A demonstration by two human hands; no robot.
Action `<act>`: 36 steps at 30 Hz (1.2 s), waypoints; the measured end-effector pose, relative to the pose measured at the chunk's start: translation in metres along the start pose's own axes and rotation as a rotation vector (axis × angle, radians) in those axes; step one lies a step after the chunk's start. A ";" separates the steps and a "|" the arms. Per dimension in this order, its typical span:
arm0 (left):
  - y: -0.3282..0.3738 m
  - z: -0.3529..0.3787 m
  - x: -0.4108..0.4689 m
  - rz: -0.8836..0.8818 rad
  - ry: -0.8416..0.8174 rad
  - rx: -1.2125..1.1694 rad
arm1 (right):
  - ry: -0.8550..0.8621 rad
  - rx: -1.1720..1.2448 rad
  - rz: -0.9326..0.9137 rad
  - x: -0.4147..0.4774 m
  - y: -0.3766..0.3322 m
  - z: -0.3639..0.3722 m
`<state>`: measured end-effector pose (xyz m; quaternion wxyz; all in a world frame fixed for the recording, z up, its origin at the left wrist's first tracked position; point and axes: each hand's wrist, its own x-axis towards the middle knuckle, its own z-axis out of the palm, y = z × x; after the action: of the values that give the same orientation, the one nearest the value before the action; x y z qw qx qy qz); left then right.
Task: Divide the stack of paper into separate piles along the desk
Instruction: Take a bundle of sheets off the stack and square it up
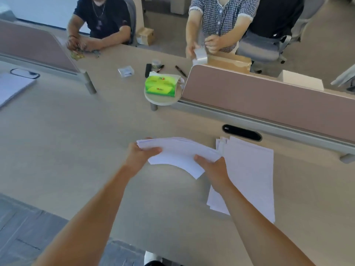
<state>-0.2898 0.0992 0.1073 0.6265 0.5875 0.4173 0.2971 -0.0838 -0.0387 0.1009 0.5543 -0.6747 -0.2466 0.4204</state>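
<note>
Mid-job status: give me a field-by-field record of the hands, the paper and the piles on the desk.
left hand: grips the held sheaf's left end, thumb on top
right hand: grips its right end, thumb on top
held sheaf: white sheets, bowed upward between the hands
near pile: loosely fanned white sheets flat on the desk, right of the right hand, beside the cable slot
far pile: white sheets at the desk's far left
other: green tissue pack on a round shelf by the divider
</note>
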 end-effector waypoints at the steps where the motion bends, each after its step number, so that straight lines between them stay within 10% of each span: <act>1: -0.004 -0.006 -0.002 -0.018 -0.002 0.003 | -0.012 -0.021 0.000 -0.003 0.002 0.004; 36: -0.007 -0.036 -0.039 0.006 -0.099 -0.068 | 0.066 0.014 -0.064 -0.040 -0.009 0.036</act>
<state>-0.3402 0.0826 0.1087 0.6650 0.5812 0.3735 0.2836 -0.1339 -0.0491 0.1204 0.5801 -0.6760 -0.2466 0.3817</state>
